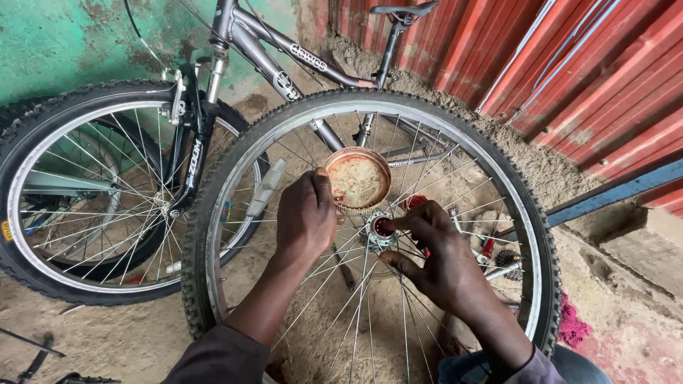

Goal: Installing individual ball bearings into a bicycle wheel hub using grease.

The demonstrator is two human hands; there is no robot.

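A loose bicycle wheel (213, 185) with a knobby tyre stands upright in front of me, its spokes meeting at a silver hub (378, 232). My left hand (304, 217) holds a small round tin (358, 180) of yellowish grease by its rim, tilted toward me just above the hub. My right hand (434, 256) rests on the spokes with its fingertips at the hub's reddish open centre. The tin's outside is rusty.
A grey bicycle (270, 57) leans behind the wheel, its front wheel (43, 199) at the left against a green wall. Red corrugated sheeting (569, 57) runs along the right. The ground is sandy; a sprocket (505, 259) and a pink rag (569, 327) lie at right.
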